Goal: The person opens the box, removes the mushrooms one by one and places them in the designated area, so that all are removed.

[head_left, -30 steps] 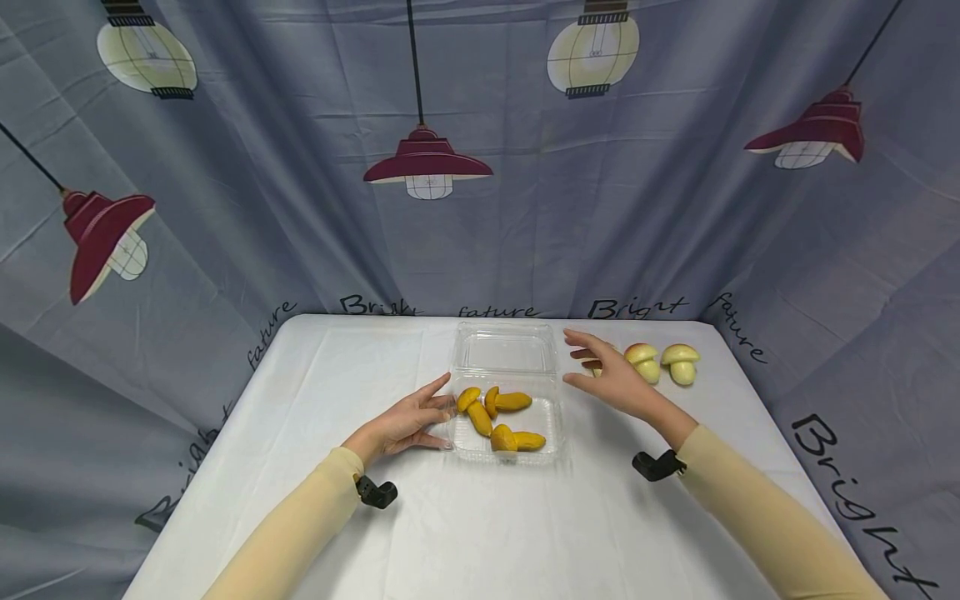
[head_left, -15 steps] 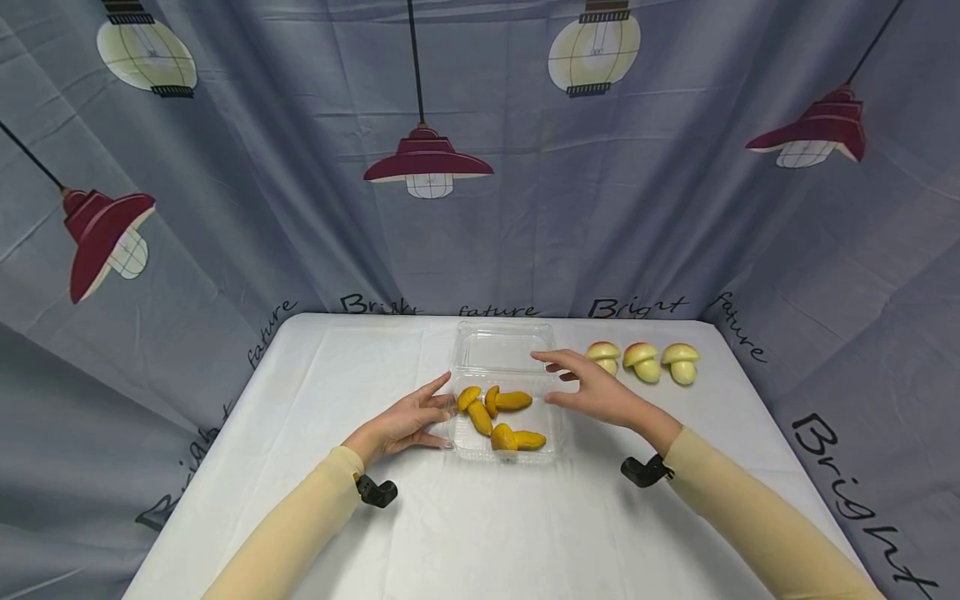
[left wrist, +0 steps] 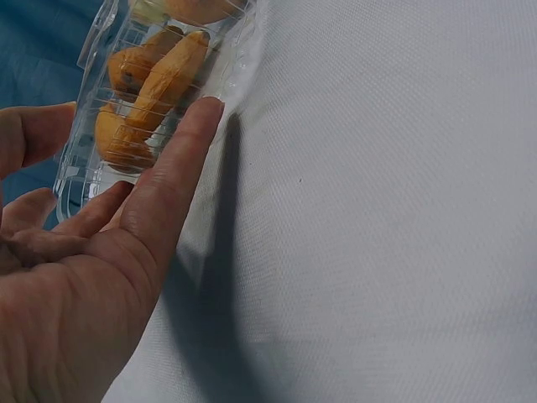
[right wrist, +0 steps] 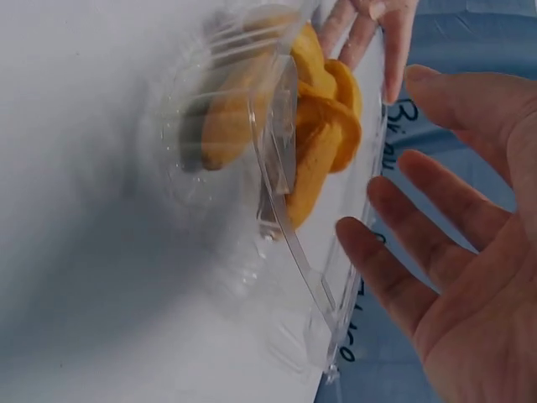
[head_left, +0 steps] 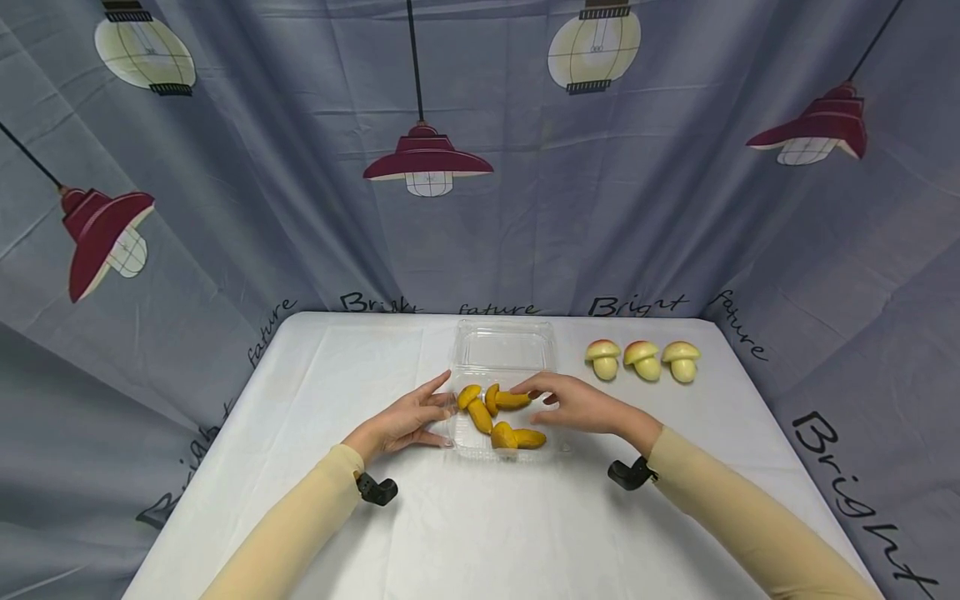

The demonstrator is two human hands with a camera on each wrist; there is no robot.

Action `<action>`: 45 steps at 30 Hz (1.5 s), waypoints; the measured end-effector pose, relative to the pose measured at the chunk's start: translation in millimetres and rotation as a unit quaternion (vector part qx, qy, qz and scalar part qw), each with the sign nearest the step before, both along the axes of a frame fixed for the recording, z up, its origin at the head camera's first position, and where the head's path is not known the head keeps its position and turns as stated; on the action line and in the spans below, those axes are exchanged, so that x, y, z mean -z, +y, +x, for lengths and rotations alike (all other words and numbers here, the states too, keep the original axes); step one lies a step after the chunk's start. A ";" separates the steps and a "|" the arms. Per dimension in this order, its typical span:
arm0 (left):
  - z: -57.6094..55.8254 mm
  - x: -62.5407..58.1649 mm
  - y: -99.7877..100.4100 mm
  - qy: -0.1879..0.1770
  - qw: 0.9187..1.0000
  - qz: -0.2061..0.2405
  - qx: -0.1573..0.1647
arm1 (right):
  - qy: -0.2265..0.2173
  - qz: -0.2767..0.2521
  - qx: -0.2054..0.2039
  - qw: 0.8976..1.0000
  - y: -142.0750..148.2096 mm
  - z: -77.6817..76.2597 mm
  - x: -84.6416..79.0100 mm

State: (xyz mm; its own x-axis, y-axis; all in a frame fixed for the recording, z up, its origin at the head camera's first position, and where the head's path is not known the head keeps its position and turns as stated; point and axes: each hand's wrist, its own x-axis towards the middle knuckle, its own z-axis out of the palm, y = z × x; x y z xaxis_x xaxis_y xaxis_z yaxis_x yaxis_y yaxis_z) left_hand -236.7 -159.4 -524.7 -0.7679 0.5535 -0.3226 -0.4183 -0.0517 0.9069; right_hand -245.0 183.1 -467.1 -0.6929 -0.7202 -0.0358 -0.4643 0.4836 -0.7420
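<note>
A clear plastic clamshell box (head_left: 467,443) lies on the table with its lid (head_left: 504,346) folded back. Three orange-yellow mushrooms sit in its base: one at the left (head_left: 476,410), one at the back (head_left: 510,401), one at the front (head_left: 519,437). My left hand (head_left: 401,422) rests against the box's left side, fingers extended; the left wrist view shows a finger along the box wall (left wrist: 71,180). Above the right part of the base is my right hand (head_left: 581,406), fingers loosely bent around nothing. In the right wrist view its fingertips stand apart from the mushrooms (right wrist: 315,172).
Three pale mushrooms with yellow-red caps stand in a row at the back right: a left one (head_left: 603,360), a middle one (head_left: 642,361) and a right one (head_left: 682,362). A white cloth (head_left: 480,533) covers the table. Behind hangs a grey-blue curtain (head_left: 480,250) with printed lamps.
My right hand has moved left and nearer, from beside the pale mushrooms to over the box's right part, uncovering the leftmost pale mushroom. The left hand has stayed in place.
</note>
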 end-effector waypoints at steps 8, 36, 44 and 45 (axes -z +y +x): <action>0.3 -0.8 0.2 0.002 1.000 0.000 -0.003 | -0.037 0.036 -0.035 0.998 -10.6 -0.2 3.2; 0.0 -1.8 1.2 0.004 1.000 0.006 0.002 | -0.074 0.159 -0.001 0.985 -42.5 -5.6 19.3; 0.6 -1.6 0.9 0.004 1.000 0.001 0.001 | -0.080 0.168 0.007 0.983 -46.0 -4.7 20.7; 0.8 -1.2 0.8 0.003 1.000 0.000 0.000 | -0.080 0.170 0.007 0.982 -46.3 -4.8 21.4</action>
State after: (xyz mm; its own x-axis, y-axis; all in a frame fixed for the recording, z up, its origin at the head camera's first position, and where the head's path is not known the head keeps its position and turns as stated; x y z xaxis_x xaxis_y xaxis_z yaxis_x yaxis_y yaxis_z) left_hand -235.9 -158.6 -523.5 -0.7698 0.5540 -0.3170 -0.4119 -0.0520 0.9097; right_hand -249.8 136.8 -488.5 -0.6685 -0.6381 -0.3819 -0.3469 0.7218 -0.5989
